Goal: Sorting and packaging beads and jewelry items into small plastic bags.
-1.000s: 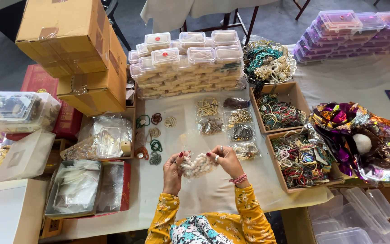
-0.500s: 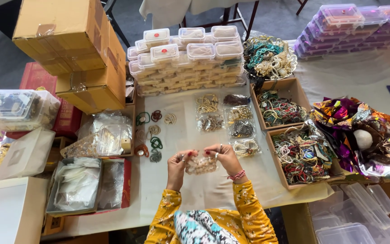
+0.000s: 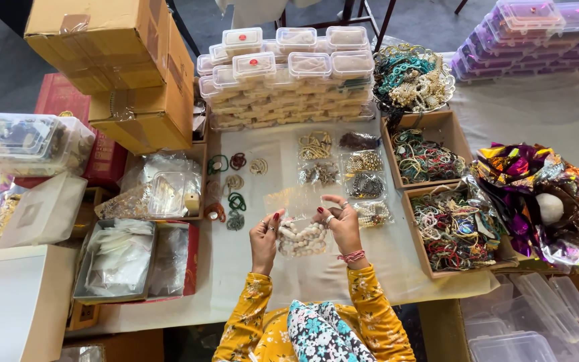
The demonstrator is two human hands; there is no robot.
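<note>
Both hands work over the near middle of the surface [image 3: 370, 268]. The left hand [image 3: 265, 238] pinches the left edge of a clear bag [image 3: 297, 213], fingers curled shut on it. The right hand [image 3: 341, 221] grips the bag's right side, thumb and fingers closed on the plastic. The bag holds pale beads [image 3: 303, 239], bunched at its bottom, just above the surface.

Open cloth lies below and around the hands, toward the near edge. Left of the hands sit small bead rings [image 3: 230, 191]; beyond them filled bags [image 3: 343, 164] lie in rows. On the right, two trays [image 3: 447, 224] of bracelets close that side, one near the right hand. Stacked clear boxes [image 3: 283, 77] and cardboard cartons [image 3: 125, 74] wall the far side. A red box [image 3: 185, 268] of bags borders the left.
</note>
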